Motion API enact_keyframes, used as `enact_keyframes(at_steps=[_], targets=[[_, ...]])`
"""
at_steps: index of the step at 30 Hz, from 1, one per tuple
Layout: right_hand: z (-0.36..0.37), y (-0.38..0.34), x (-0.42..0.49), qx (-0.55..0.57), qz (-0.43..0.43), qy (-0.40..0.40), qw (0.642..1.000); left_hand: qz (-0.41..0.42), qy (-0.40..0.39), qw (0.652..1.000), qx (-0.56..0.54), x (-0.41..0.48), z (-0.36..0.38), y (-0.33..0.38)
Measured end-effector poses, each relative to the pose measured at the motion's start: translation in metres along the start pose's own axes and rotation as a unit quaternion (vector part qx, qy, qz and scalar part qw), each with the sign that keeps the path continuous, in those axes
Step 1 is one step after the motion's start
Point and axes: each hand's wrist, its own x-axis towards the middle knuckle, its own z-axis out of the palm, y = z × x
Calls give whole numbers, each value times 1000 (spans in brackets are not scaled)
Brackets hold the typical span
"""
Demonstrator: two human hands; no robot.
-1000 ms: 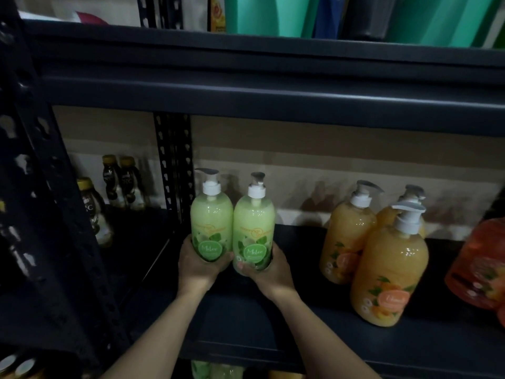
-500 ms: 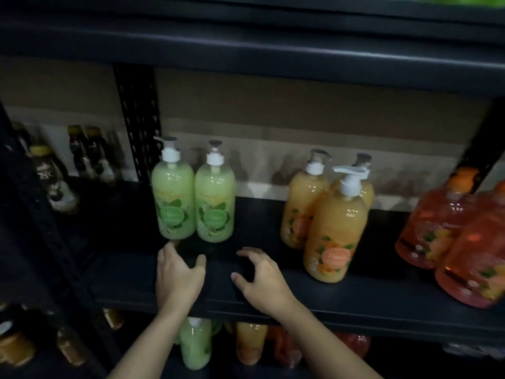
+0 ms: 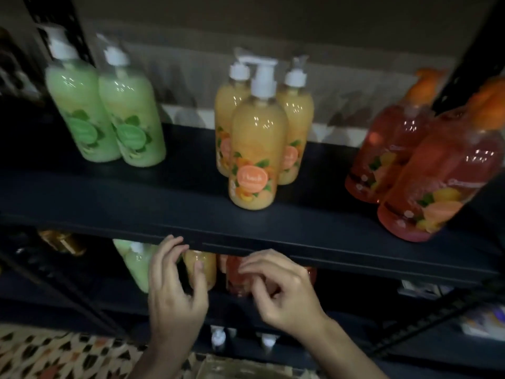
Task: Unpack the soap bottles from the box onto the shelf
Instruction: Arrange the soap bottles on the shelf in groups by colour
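Note:
Two green soap bottles (image 3: 106, 110) with white pumps stand side by side on the dark shelf (image 3: 164, 203), at its left. Three orange soap bottles (image 3: 257, 157) cluster in the middle of the shelf. Two red soap bottles (image 3: 426, 170) stand at the right. My left hand (image 3: 175, 291) and my right hand (image 3: 281, 288) hang empty below the shelf's front edge, fingers loosely curled and apart. A corner of the cardboard box (image 3: 246, 369) shows at the bottom, between my forearms.
A lower shelf (image 3: 355, 305) behind my hands holds more green, orange and red bottles. Two white pump tops (image 3: 218, 337) show lower down. Dark shelf posts rise at the left and the far right. Patterned floor tiles (image 3: 54, 354) lie at the bottom left.
Both hands let go of the two green bottles, which now stand on the shelf. My hands dropped below the shelf edge, and the view tilted down and to the right.

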Motion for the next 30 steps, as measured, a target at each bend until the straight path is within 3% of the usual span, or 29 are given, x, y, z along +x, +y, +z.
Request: enact_keyframes(at_steps=[5, 10, 16, 18, 21, 24, 30], targets=[[-1, 55, -56, -52, 38, 90, 994, -36, -126, 990, -53, -50, 52, -40], [14, 108, -114, -112, 66, 165, 978, -68, -184, 978, -68, -97, 107, -98], [46, 206, -166, -165, 246, 220, 930, -158, -166, 969, -89, -139, 178, -159], [56, 233, -172, -155, 284, 210, 923, -149, -151, 973, -89, -149, 197, -173], [69, 273, -177, -106, 301, 202, 926, -128, -120, 978, -114, -159, 222, -189], [79, 303, -178, -45, 324, 219, 919, -157, -102, 970, -156, -152, 244, -203], [91, 322, -186, 31, 280, 177, 943, -143, -81, 965, -203, -131, 275, -225]])
